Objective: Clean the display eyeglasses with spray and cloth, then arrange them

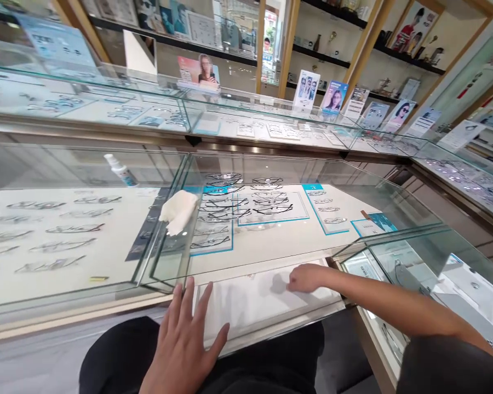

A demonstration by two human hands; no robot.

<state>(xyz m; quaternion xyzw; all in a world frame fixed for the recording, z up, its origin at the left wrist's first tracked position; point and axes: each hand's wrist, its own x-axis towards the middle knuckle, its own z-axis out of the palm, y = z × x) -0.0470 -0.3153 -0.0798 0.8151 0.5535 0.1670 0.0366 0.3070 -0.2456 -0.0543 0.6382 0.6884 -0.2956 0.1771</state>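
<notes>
My left hand (184,342) is spread, fingers apart, over the left end of a white pull-out tray (246,309) in the counter front. Its fingertips come close to the lower edge of the glass case. At the tray's right end, my right hand (307,278) is closed with the fingers curled down against the white surface. Whatever those fingers may hold is hidden. Beyond the tray, several pairs of eyeglasses (271,200) lie in rows inside the glass display case (263,249). A crumpled white cloth (178,212) rests on the glass top above the left hand.
A white spray bottle (120,171) stands on the glass at the left. More glasses (51,246) lie under the left case. To the right, a side case (406,273) carries a white box (468,284). Another glass counter (230,128) with upright cards runs behind.
</notes>
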